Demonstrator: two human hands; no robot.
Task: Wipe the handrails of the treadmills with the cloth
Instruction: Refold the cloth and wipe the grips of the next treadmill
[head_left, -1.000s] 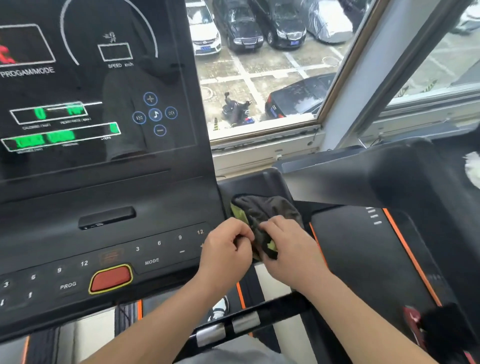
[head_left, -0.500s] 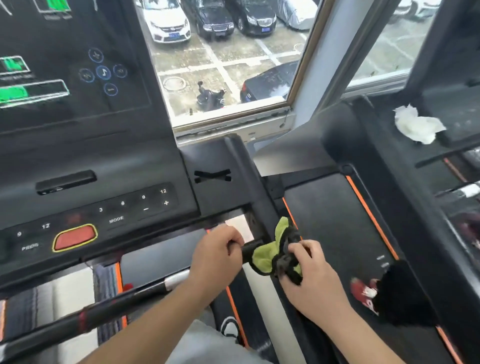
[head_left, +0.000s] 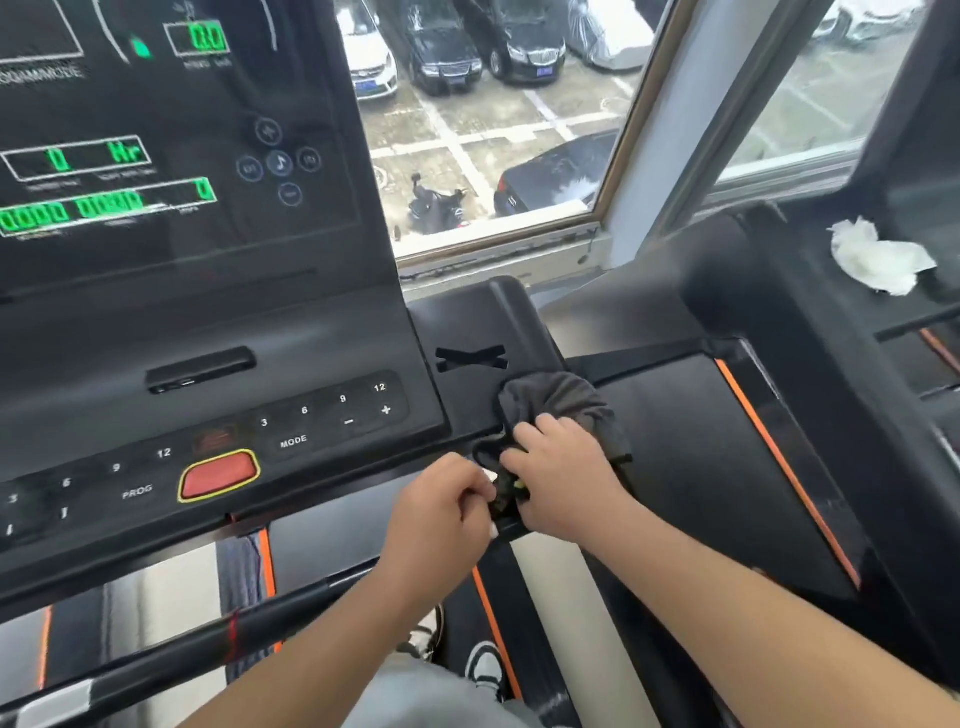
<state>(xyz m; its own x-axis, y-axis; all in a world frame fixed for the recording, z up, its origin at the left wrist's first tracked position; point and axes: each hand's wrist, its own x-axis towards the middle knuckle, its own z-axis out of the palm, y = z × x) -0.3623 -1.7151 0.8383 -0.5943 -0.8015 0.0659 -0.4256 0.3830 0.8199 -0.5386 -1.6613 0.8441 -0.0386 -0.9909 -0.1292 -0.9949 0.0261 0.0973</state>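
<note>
A dark grey cloth (head_left: 558, 402) with a green underside is draped over the black right handrail (head_left: 511, 312) of the treadmill, just right of the console. My right hand (head_left: 563, 478) presses down on the cloth and grips it. My left hand (head_left: 441, 512) is closed on the cloth's lower edge where the rail runs toward me. The rail under the cloth is hidden. A black front crossbar (head_left: 171, 660) with a red ring passes below my left forearm.
The console (head_left: 218, 415) with lit green display and red stop button (head_left: 218, 475) fills the left. A neighbouring treadmill's belt (head_left: 691, 457) with orange stripes lies to the right. A crumpled white tissue (head_left: 878, 260) rests on its console. A window is behind.
Both hands and the cloth moved up the handrail from its lower section to the part beside the console. The cloth now shows its grey side spread over the rail.
</note>
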